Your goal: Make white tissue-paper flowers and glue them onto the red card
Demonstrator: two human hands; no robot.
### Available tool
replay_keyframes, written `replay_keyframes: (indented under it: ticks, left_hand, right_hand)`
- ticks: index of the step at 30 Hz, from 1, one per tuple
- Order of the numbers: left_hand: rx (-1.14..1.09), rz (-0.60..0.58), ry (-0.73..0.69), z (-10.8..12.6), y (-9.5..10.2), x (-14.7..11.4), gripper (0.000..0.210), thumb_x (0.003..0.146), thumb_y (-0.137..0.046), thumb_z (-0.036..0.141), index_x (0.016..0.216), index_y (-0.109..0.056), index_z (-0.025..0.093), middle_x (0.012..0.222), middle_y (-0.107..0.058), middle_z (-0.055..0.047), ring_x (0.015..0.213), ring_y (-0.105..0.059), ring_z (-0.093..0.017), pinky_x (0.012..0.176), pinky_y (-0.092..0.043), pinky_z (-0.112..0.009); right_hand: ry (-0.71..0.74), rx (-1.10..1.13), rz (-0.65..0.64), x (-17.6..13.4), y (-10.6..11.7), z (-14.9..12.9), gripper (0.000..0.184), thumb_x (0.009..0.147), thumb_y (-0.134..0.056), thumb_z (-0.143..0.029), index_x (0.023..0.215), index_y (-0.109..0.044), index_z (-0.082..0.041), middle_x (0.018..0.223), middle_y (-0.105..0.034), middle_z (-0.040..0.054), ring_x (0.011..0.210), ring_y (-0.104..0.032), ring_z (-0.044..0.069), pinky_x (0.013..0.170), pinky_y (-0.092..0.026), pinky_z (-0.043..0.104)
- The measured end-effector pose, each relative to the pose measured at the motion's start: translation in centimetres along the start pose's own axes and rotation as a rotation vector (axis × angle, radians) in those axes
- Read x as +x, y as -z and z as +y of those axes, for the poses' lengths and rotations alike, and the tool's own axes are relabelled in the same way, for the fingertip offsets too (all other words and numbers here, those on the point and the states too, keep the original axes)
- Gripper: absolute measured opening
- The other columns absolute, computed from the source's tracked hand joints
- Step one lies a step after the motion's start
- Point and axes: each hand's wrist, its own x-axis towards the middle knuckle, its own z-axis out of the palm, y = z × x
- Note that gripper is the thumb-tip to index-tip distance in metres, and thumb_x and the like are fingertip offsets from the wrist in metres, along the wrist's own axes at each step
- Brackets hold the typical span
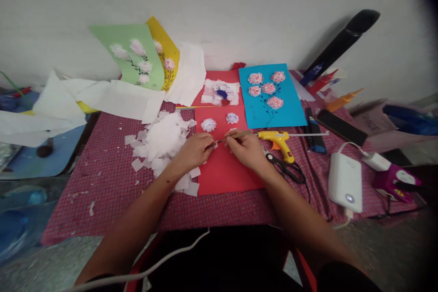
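Note:
Over the red paper sheet point(226, 173) my two hands are close together. My left hand point(196, 150) has its fingers pinched, with a small bit of white paper point(215, 144) at the tips. In my right hand point(245, 148) is a thin brownish stick point(243, 134), its narrow end pointing at the paper in my left fingers. Just beyond my hands, two fluffy paper flowers with blue specks, a left one point(208, 124) and a right one point(232, 118), sit on the red sheet. A pile of white paper squares point(162, 139) lies beside my left hand.
Right of my hands lie a yellow glue gun point(278, 141) and black-handled scissors point(287, 168). A blue sheet with pink flowers point(273, 116) is behind them. Paint-stained white paper point(221, 92) lies at the back. A white power bank point(345, 182) and a dark phone point(342, 127) are farther right.

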Motion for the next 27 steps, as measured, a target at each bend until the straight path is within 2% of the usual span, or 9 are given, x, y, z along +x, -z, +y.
replay_keyframes:
  ticks: [3,9,17,27]
  left_hand:
    - [0.007,-0.008,0.008,-0.07,0.0,-0.01,0.015,0.102,-0.058,0.017,0.094,-0.071,0.018,0.1,-0.076,-0.008,0.094,-0.071,-0.021,0.088,-0.057,-0.036]
    - [0.004,-0.018,0.011,-0.19,-0.09,-0.02,0.016,0.102,-0.057,0.018,0.094,-0.071,0.017,0.099,-0.076,-0.008,0.093,-0.07,-0.021,0.088,-0.057,-0.037]
    - [-0.006,-0.011,-0.004,-0.2,0.0,-0.07,0.015,0.102,-0.057,0.018,0.095,-0.07,0.018,0.098,-0.075,-0.007,0.093,-0.07,-0.02,0.086,-0.057,-0.036]
    - [-0.009,-0.015,0.002,-0.11,-0.02,-0.03,0.014,0.101,-0.059,0.017,0.097,-0.072,0.019,0.103,-0.076,-0.008,0.096,-0.071,-0.021,0.09,-0.058,-0.036]
  right_hand:
    - [-0.034,-0.021,0.06,0.05,0.28,0.18,0.021,0.09,-0.055,-0.03,0.084,-0.072,-0.02,0.086,-0.077,0.0057,0.072,-0.069,0.019,0.064,-0.049,0.03]
    - [-0.058,-0.068,0.003,0.22,0.13,0.18,0.019,0.09,-0.055,-0.029,0.085,-0.071,-0.02,0.074,-0.073,0.0039,0.075,-0.07,0.022,0.066,-0.05,0.03]
    - [-0.037,-0.001,-0.014,0.15,-0.1,0.2,0.023,0.092,-0.056,-0.03,0.079,-0.073,-0.02,0.096,-0.079,0.0084,0.079,-0.071,0.019,0.066,-0.052,0.029]
    - [-0.015,0.007,-0.037,0.22,-0.08,-0.08,0.023,0.091,-0.056,-0.029,0.077,-0.072,-0.021,0.091,-0.078,0.0075,0.076,-0.07,0.02,0.067,-0.053,0.031]
